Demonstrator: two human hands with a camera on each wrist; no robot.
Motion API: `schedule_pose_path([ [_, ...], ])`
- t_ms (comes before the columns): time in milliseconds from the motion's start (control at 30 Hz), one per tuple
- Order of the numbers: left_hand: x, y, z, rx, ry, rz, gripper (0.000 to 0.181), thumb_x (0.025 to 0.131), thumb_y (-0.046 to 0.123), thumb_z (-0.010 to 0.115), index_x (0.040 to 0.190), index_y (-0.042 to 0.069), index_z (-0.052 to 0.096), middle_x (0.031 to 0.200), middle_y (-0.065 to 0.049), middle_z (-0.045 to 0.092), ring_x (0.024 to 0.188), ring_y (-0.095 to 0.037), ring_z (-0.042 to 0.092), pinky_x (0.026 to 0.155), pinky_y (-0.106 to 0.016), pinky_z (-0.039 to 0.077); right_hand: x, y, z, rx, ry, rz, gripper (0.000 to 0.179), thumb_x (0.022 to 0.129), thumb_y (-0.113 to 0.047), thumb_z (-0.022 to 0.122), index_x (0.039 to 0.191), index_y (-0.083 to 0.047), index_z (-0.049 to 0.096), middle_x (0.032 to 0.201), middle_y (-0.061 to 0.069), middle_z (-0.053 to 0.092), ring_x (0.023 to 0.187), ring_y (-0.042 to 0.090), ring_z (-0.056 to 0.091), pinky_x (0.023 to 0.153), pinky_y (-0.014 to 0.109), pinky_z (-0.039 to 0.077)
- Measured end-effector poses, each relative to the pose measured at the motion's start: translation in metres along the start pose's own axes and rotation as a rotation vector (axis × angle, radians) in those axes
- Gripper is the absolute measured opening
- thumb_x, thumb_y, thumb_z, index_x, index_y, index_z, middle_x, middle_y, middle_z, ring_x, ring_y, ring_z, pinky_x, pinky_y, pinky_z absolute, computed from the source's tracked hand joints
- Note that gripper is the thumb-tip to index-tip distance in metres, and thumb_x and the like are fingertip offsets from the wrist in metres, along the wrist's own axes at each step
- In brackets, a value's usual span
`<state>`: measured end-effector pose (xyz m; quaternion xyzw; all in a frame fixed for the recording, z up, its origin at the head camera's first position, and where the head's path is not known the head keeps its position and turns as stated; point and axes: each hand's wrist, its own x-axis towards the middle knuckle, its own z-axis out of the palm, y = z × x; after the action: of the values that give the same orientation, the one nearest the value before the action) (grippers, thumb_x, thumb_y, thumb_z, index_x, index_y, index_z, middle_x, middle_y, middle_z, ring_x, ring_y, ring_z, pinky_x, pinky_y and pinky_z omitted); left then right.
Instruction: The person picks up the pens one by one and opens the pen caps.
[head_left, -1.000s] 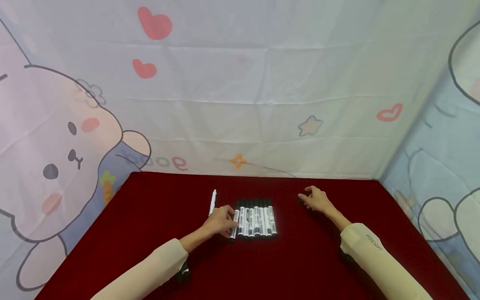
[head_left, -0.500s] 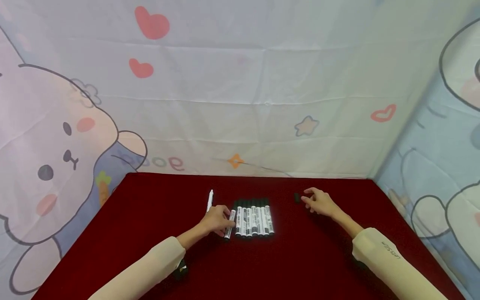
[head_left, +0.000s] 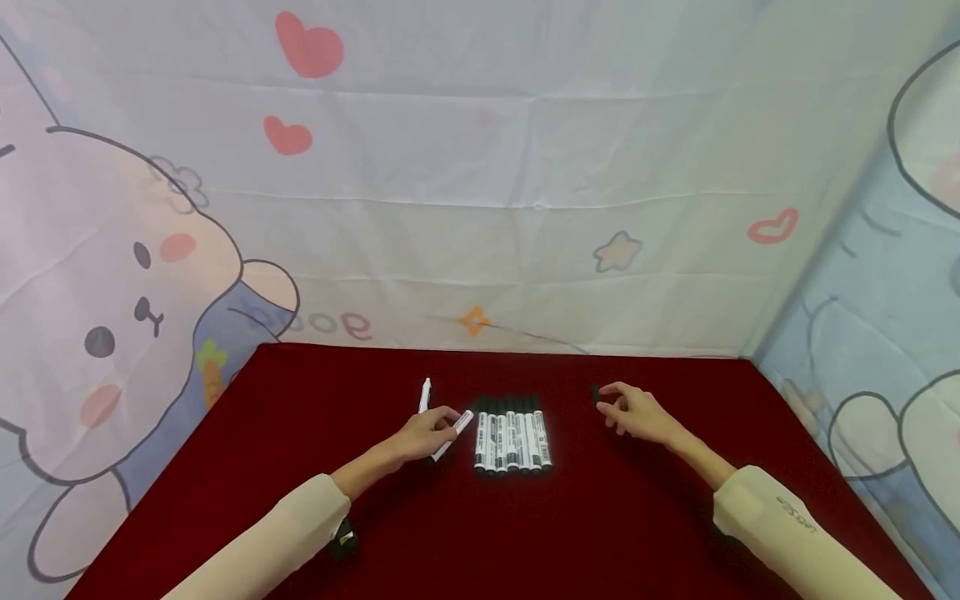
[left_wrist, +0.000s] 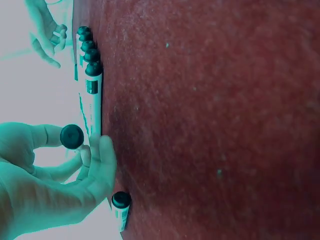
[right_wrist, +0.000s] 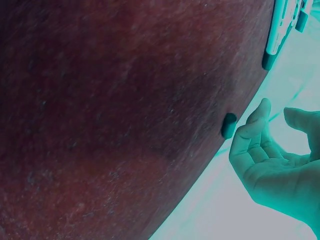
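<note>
Pinching a white marker (head_left: 462, 422) between thumb and fingers, the left hand (head_left: 420, 435) holds it aslant, its near end toward the hand's left and its far end toward the right; whether the lower end touches the red tabletop (head_left: 525, 533) cannot be told. From the left wrist, the marker's round black end shows at the fingers, facing the camera. Just to the right of this hand lies a row of white markers (head_left: 513, 440), side by side and close together, their dark caps pointing away from the person. Just beyond the same hand, on its far side, a lone marker (head_left: 426, 395) lies with a narrow pale tip pointing away, its near part hidden behind the hand. Well apart to the right of the row, the right hand (head_left: 637, 415) grips nothing, its fingers loosely bent and its thumb apart from them. A small black cap (right_wrist: 229, 127) lies on the tabletop just beside those fingertips, to the left of the right hand; contact between them is hard to judge. Pale sleeves (head_left: 802, 533) cover both forearms. Beyond the hands rises a pale printed cloth (head_left: 562, 150) with hearts and stars.
</note>
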<state>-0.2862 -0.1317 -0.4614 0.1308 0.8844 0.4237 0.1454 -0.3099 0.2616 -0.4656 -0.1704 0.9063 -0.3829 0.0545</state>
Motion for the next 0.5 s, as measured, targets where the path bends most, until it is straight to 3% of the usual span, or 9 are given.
schedule_pose_path([
  [267,0.003,-0.004,-0.01,-0.091,-0.064,0.04,0.036,0.102,0.01,0.055,0.135,-0.004,0.055,0.093,-0.016,0.063,0.071,-0.016,0.061,0.065,-0.027,0.05,-0.001,-0.004,0.003,-0.003,-0.032,-0.025,0.043,0.106,-0.018,0.056,0.136,0.011,0.051,0.085,0.012,0.072,0.07,0.015,0.062,0.056,0.024,0.049],
  [500,0.003,-0.002,-0.008,-0.081,-0.03,0.065,0.029,0.102,0.006,0.055,0.128,-0.005,0.059,0.095,-0.02,0.063,0.073,-0.016,0.06,0.063,-0.029,0.055,0.0,-0.013,-0.003,0.001,-0.096,-0.055,0.033,0.106,-0.015,0.054,0.126,0.01,0.06,0.086,0.014,0.072,0.069,0.016,0.062,0.053,0.023,0.049],
])
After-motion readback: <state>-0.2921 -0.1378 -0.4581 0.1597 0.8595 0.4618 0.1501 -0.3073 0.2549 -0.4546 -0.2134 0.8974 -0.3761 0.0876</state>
